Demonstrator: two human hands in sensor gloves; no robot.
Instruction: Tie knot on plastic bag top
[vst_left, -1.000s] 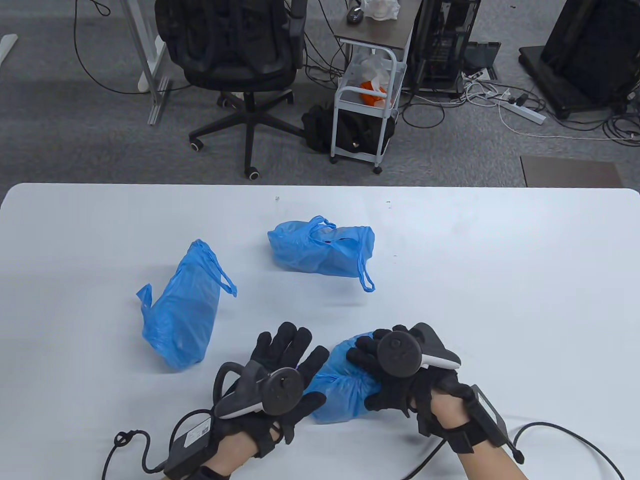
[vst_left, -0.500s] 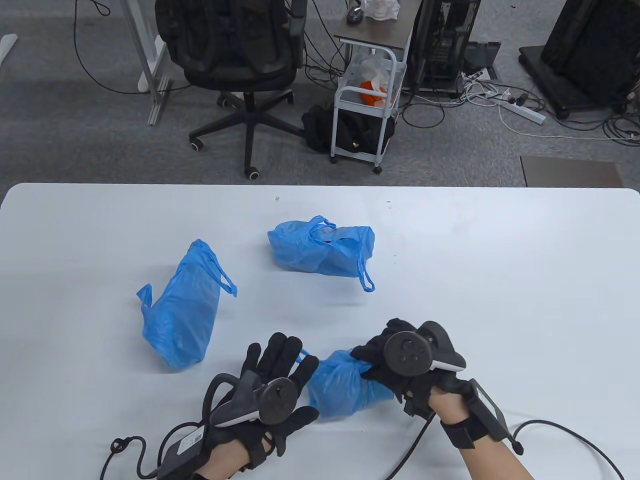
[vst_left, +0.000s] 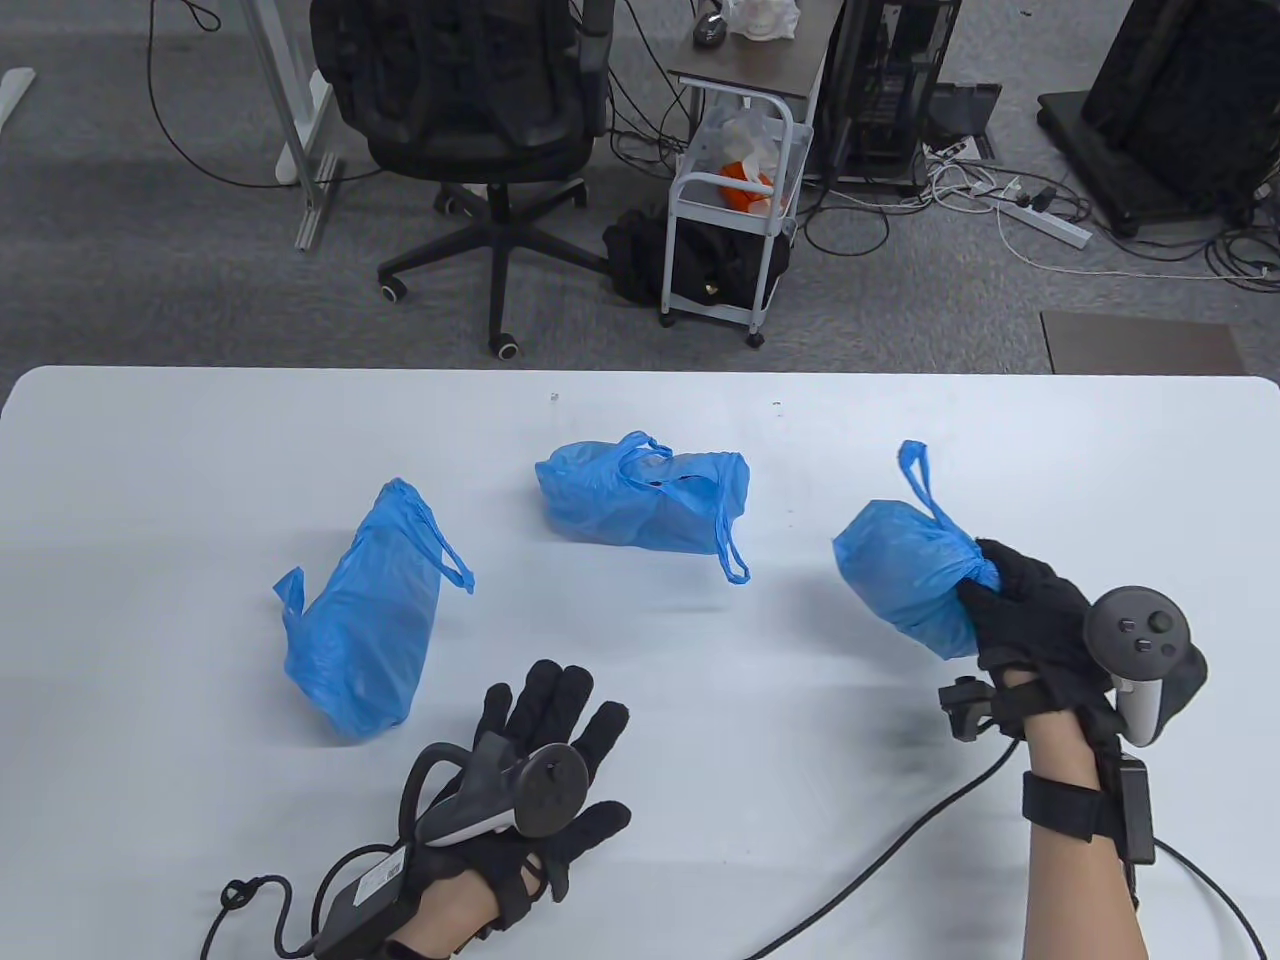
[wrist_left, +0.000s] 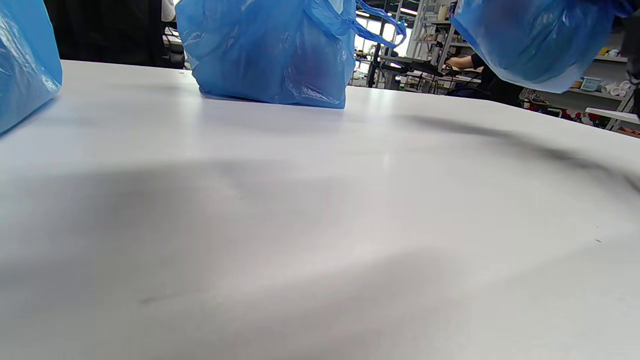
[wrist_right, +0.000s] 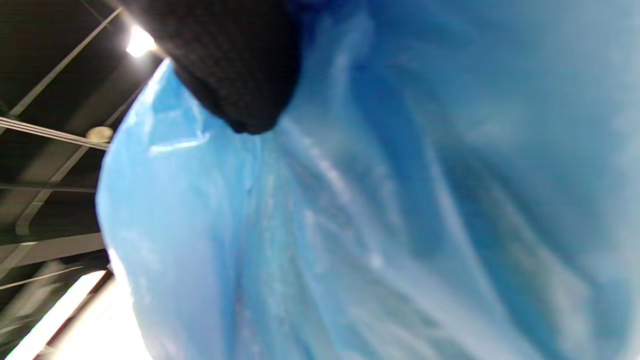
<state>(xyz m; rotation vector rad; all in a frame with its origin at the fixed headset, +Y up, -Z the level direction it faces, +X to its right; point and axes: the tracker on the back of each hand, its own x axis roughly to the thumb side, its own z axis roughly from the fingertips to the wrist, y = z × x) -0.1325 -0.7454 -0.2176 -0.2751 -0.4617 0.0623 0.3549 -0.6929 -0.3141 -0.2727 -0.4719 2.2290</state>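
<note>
Left hand (vst_left: 545, 760) lies flat near the table's (vst_left: 700, 700) front edge, fingers spread, touching no bag. Right hand (vst_left: 1030, 615) grips the gathered neck of the right bag (vst_left: 900, 575), lifted off the table at right; one handle loop sticks up. Beyond: left bag (vst_left: 365, 610) and middle bag (vst_left: 640, 495), apart. Behind the table, chair (vst_left: 470, 120) and cart (vst_left: 735, 180).

The right hand (vst_left: 1030, 620) covers the gathered neck of its bag (vst_left: 905, 580), so any knot there cannot be seen. In the right wrist view that bag (wrist_right: 380, 210) is a close blur, cut off on three sides. The left wrist view crops the left bag (wrist_left: 25, 60) and middle bag (wrist_left: 270, 50) at its edges. What the bags hold cannot be told.
</note>
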